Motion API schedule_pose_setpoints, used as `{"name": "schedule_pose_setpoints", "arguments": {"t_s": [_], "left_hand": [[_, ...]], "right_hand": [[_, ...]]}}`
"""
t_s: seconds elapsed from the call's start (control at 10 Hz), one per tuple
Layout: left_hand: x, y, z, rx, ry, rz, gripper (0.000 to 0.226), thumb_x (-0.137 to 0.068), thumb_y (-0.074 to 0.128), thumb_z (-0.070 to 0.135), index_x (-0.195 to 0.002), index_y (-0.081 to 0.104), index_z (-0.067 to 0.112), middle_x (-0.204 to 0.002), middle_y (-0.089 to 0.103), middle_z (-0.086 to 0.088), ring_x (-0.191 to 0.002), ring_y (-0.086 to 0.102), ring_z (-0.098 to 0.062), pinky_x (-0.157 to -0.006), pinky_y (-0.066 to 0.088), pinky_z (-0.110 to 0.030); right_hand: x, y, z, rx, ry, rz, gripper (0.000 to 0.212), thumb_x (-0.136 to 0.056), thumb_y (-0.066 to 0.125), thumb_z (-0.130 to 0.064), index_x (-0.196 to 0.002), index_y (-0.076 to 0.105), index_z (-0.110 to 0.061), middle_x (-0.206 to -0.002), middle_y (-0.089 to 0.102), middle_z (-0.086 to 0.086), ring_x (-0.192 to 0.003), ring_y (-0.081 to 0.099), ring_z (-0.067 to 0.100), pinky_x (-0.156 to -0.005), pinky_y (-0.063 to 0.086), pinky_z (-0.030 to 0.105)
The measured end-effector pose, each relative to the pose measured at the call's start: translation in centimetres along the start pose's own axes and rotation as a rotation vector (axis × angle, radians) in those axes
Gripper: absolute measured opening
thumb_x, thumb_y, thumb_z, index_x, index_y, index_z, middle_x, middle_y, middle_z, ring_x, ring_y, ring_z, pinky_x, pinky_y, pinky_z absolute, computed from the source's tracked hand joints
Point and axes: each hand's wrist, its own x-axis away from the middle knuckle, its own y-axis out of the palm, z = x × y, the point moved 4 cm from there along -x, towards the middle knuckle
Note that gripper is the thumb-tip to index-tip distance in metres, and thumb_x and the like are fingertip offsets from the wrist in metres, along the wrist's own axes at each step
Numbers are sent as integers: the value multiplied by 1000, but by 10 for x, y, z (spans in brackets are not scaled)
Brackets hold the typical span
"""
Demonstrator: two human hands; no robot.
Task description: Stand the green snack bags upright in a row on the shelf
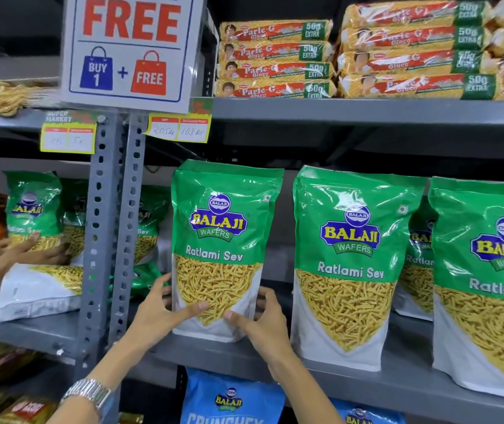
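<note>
Grey shelf | both hands grip upright "Balaji Ratlami Sev" bag

Three green snack bags are standing upright in a row on the grey shelf, green tops, white bases, yellow sev showing. The leftmost bag is sitting at the shelf's left end, the middle bag beside it, the right bag partly cropped.
</note>
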Motion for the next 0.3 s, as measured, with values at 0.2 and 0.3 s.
{"name": "schedule_pose_setpoints", "arguments": {"t_s": [0.2,0.3], "left_hand": [[4,3,2,25,10,10,134,-22,76,73,-135,27,22,-120,51,-4,-107,51,-19,-97,42,-38],[4,4,-1,76,29,41,135,-23,77,71,-137,24,22,-131,49,-9,-116,50,-24,-103,39,-47]], "right_hand": [[1,-1,-1,16,2,-12,71,-64,80,-40,-122,41,-26,-108,51,-13,-104,51,14,-75,40,21],[4,0,-4,33,-20,-4,68,-69,77,-37,-121,33,-30,-108,50,-19,-106,50,13,-73,39,15]]}}
